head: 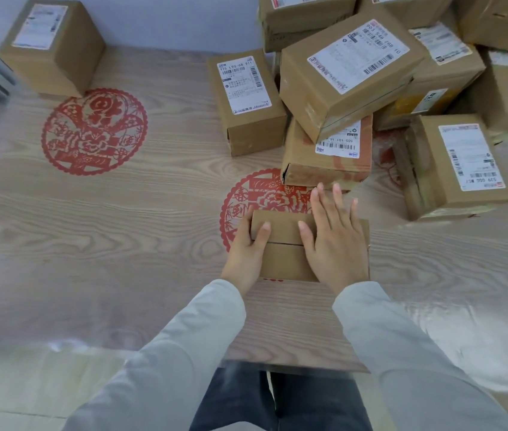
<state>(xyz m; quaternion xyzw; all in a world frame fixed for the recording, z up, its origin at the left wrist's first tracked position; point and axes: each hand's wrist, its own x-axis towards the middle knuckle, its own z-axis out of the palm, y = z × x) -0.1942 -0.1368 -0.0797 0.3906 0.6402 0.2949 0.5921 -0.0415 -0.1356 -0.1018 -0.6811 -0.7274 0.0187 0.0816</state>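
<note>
The left hand (246,253) grips the left end of a small cardboard box (280,259). Its thumb lies over the top face, and its fingers wrap down the end wall, where they are mostly hidden. The right hand (330,241) lies flat on the right half of the top, palm down. Its fingers are straight and spread, and the fingertips reach past the far edge. It presses rather than grasps. Both forearms come in from the near edge in pale grey sleeves (402,337), angled slightly toward each other.

The box sits on the table (122,228) just in front of the person, right of centre. Its long axis runs left to right, and the flap seam runs along that axis, facing up. It partly covers a round red paper-cut (265,194) under the table's clear sheet.

Just beyond the fingertips lies a flat box with red tape (315,163). A larger labelled box (349,73) leans tilted on top of it, at the front of a heap of parcels filling the far right. A tall box (246,104) stands just left of the heap, and another box (455,163) sits at its right. Well apart from these, a single box (50,48) stands at the far left beside a second red paper-cut (94,132).
</note>
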